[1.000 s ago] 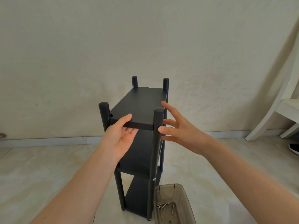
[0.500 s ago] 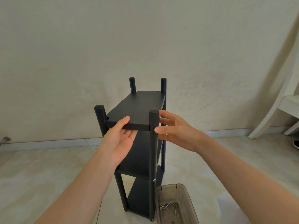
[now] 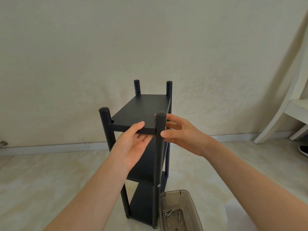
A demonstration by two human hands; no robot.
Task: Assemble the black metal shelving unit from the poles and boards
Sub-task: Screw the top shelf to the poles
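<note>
Starting nearest you: one bin (image 3: 170, 192) sits on the floor (image 3: 50, 180) just beside the foot of the near right pole (image 3: 157, 164), with loose screws (image 3: 168, 213) inside, about five, too tangled to swear to. Your left hand (image 3: 133, 144) is palm-up at the front edge of the top board (image 3: 143, 110), thumb on the edge, fingers underneath: that grip pinches the top board. Your right hand (image 3: 183, 135) wraps the near right pole just under its cap, thumb in front, fingers behind, a loose grip closed round it. I'd call this the last shelf going in: the top board sits between the poles near their tops, no screw showing at it. Next, I reckon, you level it to the pole holes, with one hole (image 3: 112, 121) showing open on the near left pole (image 3: 105, 130), then hold it up with one hand while the other fetches a screw. The count: four poles, two near, then the far left pole (image 3: 137, 86) and far right pole (image 3: 169, 87); three boards, top, middle board (image 3: 145, 167), bottom board (image 3: 141, 205). One screw head (image 3: 158, 185) shows at the middle board. Farthest, one white chair (image 3: 293, 112) off right.
</note>
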